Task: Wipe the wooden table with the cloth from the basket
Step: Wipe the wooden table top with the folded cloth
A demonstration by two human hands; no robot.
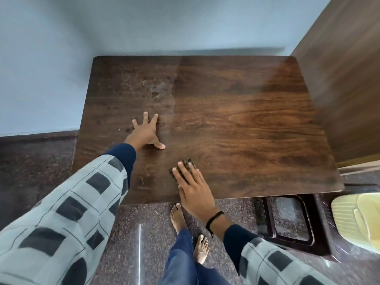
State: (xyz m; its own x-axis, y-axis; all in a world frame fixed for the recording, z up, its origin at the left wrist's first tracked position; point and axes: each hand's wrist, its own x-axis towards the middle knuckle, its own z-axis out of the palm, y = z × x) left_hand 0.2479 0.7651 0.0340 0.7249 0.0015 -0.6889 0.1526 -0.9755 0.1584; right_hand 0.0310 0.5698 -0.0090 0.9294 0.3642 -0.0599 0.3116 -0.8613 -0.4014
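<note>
While the person is standing barefoot at the near edge of the dark brown rectangular wooden table (246, 120), both hands are lying on its top, well apart from each other. The left hand (147, 132) is resting flat on the left half, fingers straight and spread, holding nothing. The right hand (193, 190) is pressing with straight, close-set fingers on the small dark mottled cloth (186, 163), which is lying on the tabletop near the front edge, a little left of centre. Only the cloth's far end and left side are showing past the fingertips, and they are blurred.

A thin black thread band (214, 220) is circling the right wrist. Greyish smudges and dark spots (156, 89) are covering the table's left part, just beyond the left hand, while the right part is looking glossy and is catching a band of light.

The pale blue-grey wall (144, 27) is closing in the far and left sides of the table, and a tall brown wooden panel (349, 79) is rising just beside its right edge.

On the dark speckled stone floor (139, 243), a dark brown plastic frame with rectangular openings (320, 225) is sitting partly under the front right corner. The pale yellow ribbed plastic basket (357, 221) is standing near it at the picture's right edge.
</note>
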